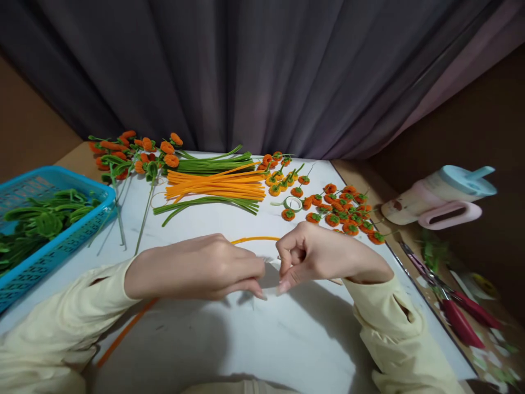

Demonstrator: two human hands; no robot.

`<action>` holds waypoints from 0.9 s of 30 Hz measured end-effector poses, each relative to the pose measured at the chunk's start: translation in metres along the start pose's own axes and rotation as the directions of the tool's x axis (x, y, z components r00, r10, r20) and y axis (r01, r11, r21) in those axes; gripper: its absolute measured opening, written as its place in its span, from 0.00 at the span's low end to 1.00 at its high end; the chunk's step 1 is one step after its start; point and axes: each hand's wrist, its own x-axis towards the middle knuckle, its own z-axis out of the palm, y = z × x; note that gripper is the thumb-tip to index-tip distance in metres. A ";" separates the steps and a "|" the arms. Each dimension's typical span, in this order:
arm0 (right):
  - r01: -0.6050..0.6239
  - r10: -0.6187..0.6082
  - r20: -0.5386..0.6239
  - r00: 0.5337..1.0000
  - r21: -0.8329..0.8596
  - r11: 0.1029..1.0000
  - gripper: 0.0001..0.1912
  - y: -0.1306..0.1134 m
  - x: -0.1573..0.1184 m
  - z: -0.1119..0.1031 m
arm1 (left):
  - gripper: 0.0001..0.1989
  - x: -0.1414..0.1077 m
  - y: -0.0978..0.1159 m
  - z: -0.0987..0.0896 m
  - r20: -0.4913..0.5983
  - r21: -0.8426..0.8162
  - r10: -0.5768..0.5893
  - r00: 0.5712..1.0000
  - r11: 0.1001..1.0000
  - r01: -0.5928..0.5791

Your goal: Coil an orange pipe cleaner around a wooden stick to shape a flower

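Observation:
Over the middle of the white table (192,339), my left hand (205,268) and my right hand (314,254) face each other with fingertips pinched. A small whitish, partly see-through piece (270,291) spans the gap between them, and both hands hold an end of it. An orange pipe cleaner (254,238) arcs behind the fingers and meets my right hand. Another orange length (127,332) shows below my left wrist; whether the two are one piece is hidden. Beyond lie orange pipe cleaners (215,185) between green ones (213,203).
Small orange pumpkin-like pieces (340,208) and a tape roll (292,203) lie back right. Orange flowers on stems (143,150) stand back left. A blue basket (53,257) holds green pieces. Red-handled pliers (461,320) and a tumbler (435,194) are at the right.

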 end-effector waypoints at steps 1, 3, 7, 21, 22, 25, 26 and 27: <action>0.008 -0.008 0.007 1.000 0.005 1.000 0.15 -0.002 -0.001 0.003 | 0.12 0.001 0.000 0.001 -0.018 -0.030 0.021 1.000 0.999 -0.022; 0.018 -0.018 -0.009 1.000 -0.008 1.000 0.17 -0.005 -0.003 0.009 | 0.13 0.004 0.001 0.004 -0.037 -0.112 0.055 0.998 0.992 -0.059; -0.004 -0.002 -0.078 0.997 -0.073 0.997 0.19 -0.010 -0.008 0.016 | 0.09 0.012 0.003 0.007 0.019 -0.384 0.033 0.999 0.923 -0.023; 0.006 -0.017 -0.091 0.996 -0.129 0.992 0.20 -0.012 -0.009 0.021 | 0.07 0.018 0.001 0.015 0.072 -0.700 0.025 0.997 0.713 0.033; 0.004 -0.016 -0.090 0.996 -0.130 0.991 0.19 -0.012 -0.008 0.021 | 0.07 0.018 0.002 0.016 0.071 -0.704 0.009 0.997 0.709 0.043; 0.000 -0.009 -0.067 0.998 -0.127 0.992 0.18 -0.011 -0.006 0.020 | 0.07 0.018 0.003 0.018 0.063 -0.716 -0.002 0.998 0.697 0.046; 0.004 -0.011 -0.060 0.998 -0.120 0.993 0.17 -0.011 -0.006 0.020 | 0.07 0.018 0.003 0.018 0.052 -0.709 0.001 0.999 0.704 0.036; 0.012 -0.018 -0.054 0.998 -0.106 0.994 0.17 -0.012 -0.006 0.020 | 0.07 0.018 0.003 0.018 0.034 -0.696 0.003 0.999 0.717 0.021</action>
